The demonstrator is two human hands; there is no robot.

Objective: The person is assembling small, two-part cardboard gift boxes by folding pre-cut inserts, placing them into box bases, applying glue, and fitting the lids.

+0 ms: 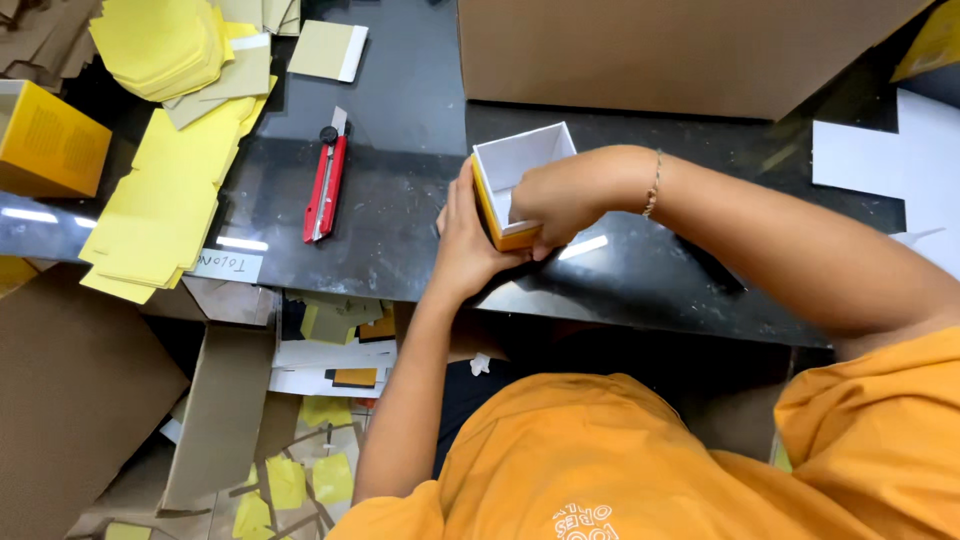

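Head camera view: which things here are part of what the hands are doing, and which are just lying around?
In hand:
small open box, white inside, yellow outside
left hand bracing its side
right hand gripping its front wall

Lying about:
red utility knife
flat yellow card blanks
finished yellow box
large brown carton
white sheets

light: bright overhead | glare: streaks on black table (400, 230) (glossy) | focus: sharp | edges: slight wide-angle bend

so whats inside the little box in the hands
White inner walls of the box show, and nothing else in the part visible. The right hand reaches into it and covers the bottom; the left hand holds its outside.
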